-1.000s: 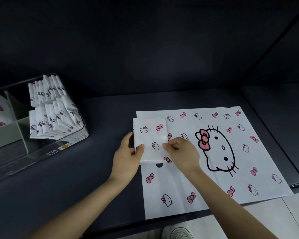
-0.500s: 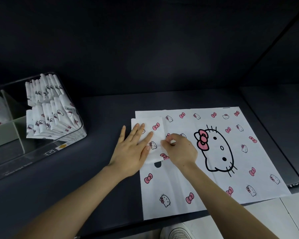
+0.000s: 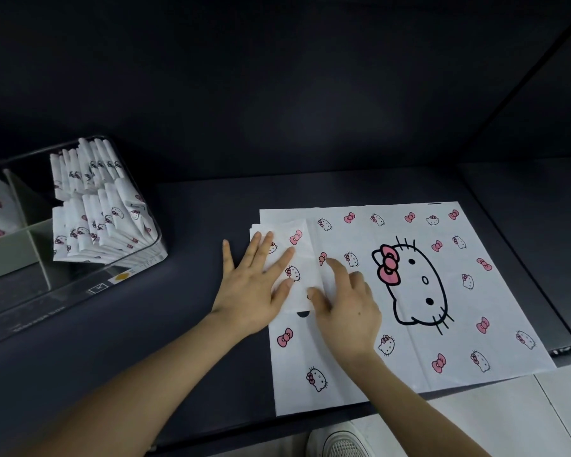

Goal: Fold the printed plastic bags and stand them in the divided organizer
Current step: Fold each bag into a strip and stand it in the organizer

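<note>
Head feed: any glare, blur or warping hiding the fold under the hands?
Head view: dim overall, dark grey shelf surface; the flat white cat-printed plastic bag is bright yet its print reads clearly; left hand and right hand at the small folded bag look sharp, no smear; the clear divided organizer shows pale reflections on its near wall; straight edges bow near the frame borders.
</note>
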Demonstrator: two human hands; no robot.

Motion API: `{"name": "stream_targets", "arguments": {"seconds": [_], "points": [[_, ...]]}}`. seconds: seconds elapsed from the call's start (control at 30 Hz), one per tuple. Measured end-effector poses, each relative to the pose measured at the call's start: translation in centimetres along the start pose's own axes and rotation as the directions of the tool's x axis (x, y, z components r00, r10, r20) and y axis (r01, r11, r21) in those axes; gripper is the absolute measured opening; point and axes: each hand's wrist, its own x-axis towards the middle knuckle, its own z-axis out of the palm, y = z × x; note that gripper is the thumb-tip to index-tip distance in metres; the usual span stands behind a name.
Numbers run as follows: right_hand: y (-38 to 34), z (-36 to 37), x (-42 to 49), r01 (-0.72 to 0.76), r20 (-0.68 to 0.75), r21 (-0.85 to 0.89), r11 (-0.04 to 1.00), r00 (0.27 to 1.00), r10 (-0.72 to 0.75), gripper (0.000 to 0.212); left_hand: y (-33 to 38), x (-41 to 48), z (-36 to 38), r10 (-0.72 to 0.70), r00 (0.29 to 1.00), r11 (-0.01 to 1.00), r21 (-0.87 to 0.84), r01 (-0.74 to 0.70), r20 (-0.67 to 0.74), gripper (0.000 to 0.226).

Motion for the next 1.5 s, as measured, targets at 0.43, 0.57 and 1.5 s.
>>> {"name": "stream_targets", "arguments": {"seconds": [0.43, 0.57, 1.5], "points": [[3.2, -0.7, 1.7, 0.709, 0.114, 0.105, 0.697, 0.688, -0.717, 0.008, -0.7, 0.2, -0.7, 0.042, 0.997, 0.976, -0.214, -0.027, 0.067, 0.080], [3.0, -0.8, 3.1, 0.698, 0.126, 0.102, 0.709, 0.698, -0.705, 0.008, -2.4, -1.4, -1.6, 0.009, 0.991, 0.745, -0.660, -0.095, -0.132, 0.065], [-2.7, 1.6, 8.8, -0.455, 0.405, 0.212, 0.865, 0.846, 0.346, 0.042, -1.2, 2.9, -1.4, -0.456, 0.839, 0.825, -0.495, 0.274, -0.297, 0.027]]}}
